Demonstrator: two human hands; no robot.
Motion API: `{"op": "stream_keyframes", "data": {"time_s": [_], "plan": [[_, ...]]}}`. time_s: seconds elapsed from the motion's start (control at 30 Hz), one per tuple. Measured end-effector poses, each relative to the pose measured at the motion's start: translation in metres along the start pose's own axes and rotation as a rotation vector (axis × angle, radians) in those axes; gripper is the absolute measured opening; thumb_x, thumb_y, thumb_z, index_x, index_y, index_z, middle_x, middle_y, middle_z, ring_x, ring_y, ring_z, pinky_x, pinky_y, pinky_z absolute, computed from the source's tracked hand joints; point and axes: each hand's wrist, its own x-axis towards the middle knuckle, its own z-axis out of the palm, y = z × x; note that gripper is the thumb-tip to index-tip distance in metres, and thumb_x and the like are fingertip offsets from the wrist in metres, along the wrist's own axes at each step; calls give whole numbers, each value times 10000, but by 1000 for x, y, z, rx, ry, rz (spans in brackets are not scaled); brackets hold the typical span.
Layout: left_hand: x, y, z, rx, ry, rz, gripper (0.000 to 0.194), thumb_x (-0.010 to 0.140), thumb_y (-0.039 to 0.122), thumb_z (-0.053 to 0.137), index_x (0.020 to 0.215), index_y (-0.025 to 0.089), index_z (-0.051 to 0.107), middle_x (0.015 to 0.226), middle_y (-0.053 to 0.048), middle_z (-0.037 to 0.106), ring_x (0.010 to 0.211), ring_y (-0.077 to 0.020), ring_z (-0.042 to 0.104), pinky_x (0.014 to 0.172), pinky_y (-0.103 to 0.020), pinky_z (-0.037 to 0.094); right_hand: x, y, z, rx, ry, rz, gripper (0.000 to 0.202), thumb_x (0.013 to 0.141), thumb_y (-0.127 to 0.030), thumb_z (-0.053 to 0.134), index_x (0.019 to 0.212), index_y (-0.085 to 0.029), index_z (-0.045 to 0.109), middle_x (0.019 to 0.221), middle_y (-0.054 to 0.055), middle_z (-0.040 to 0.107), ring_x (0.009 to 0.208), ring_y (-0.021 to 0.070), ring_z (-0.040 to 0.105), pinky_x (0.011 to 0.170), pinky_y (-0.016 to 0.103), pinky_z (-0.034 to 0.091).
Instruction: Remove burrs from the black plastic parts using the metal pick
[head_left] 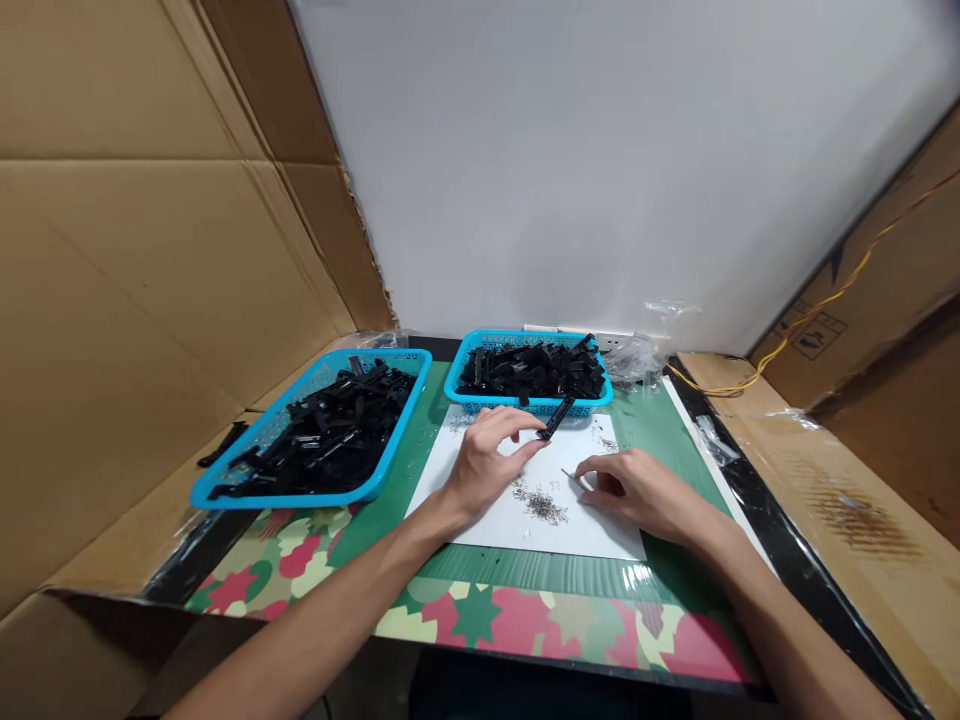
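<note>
My left hand [491, 452] pinches a slim black plastic part [556, 418] between thumb and fingers, tilted up to the right above the white sheet. To its right, my right hand [619, 484] is closed on a thin metal tool [568, 474], perhaps tweezers, whose tip points left. Most of that tool is hidden by the fingers. Between the hands, a small heap of tiny metal pieces [543, 504], which look like springs, lies on the white sheet [480, 535]. More tiny metal bits [604, 440] are scattered near the sheet's far right corner.
Two blue baskets hold piles of black parts: a large basket [409, 430] at left and a smaller basket [451, 381] at the back. Clear plastic bags [634, 360] lie behind at right. Cardboard walls [150, 250] stand on both sides, with a yellow cable [832, 298] at right.
</note>
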Motion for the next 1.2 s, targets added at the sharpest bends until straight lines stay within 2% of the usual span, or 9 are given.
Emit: {"op": "stream_keyframes", "data": {"time_s": [0.13,0.27,0.37,0.5,0.67,0.8,0.87,1.07,1.2], "plan": [[-1,0,0,37,-11,1,83,929,251,768,999,206,764,980,-44,809,779,-182,660,840,-370,467,1,3,-2,-21,24,4,257,1019,-412,608,1018,-220,780,741,22,708,620,158,589,600,256,376],[5,-2,-3,33,43,43,153,924,269,780,1062,202,774,986,-46,804,771,-166,652,836,-348,480,1,12,-8,-191,98,85,262,1040,-329,553,1002,-215,786,798,73,760,668,190,657,624,274,369],[26,-5,-11,26,169,-56,196,924,316,772,1074,190,785,942,-43,776,726,-146,617,755,-298,496,4,19,-8,-306,137,151,231,1017,-266,570,1020,-228,797,853,84,786,757,216,702,640,285,346],[71,-12,-29,113,300,-212,250,878,353,778,1039,166,815,795,-30,737,666,-149,592,685,-275,490,9,31,-11,-236,300,297,166,974,-253,629,991,-236,793,859,63,788,785,218,704,639,283,312],[122,-38,-41,303,212,-278,246,852,318,757,1038,175,832,948,-82,811,795,-210,685,802,-321,528,10,51,-21,-206,380,360,201,990,-251,590,1026,-230,786,921,56,791,816,209,705,656,273,364],[140,-53,-42,318,-39,-382,250,827,290,750,1040,192,836,1033,-97,826,916,-264,732,838,-346,552,10,58,-23,-131,382,353,186,946,-352,658,938,-227,796,867,27,780,769,186,697,653,259,408],[137,-53,-48,286,-104,-387,276,851,304,719,1078,198,833,1070,-96,825,965,-269,744,863,-346,556,10,59,-21,-91,364,336,187,901,-385,704,874,-222,791,840,17,776,759,184,695,648,256,418],[96,-46,-88,317,-40,-366,275,913,346,621,981,182,830,969,-83,824,898,-245,734,815,-325,540,5,68,-17,-4,296,295,165,847,-333,700,809,-199,787,792,36,761,716,187,666,651,270,422],[60,-38,-103,234,-166,-406,318,915,420,629,905,160,811,786,-63,785,750,-210,692,715,-300,505,3,72,-17,7,290,282,172,841,-309,669,803,-198,795,793,57,757,718,207,649,662,293,409]]}}
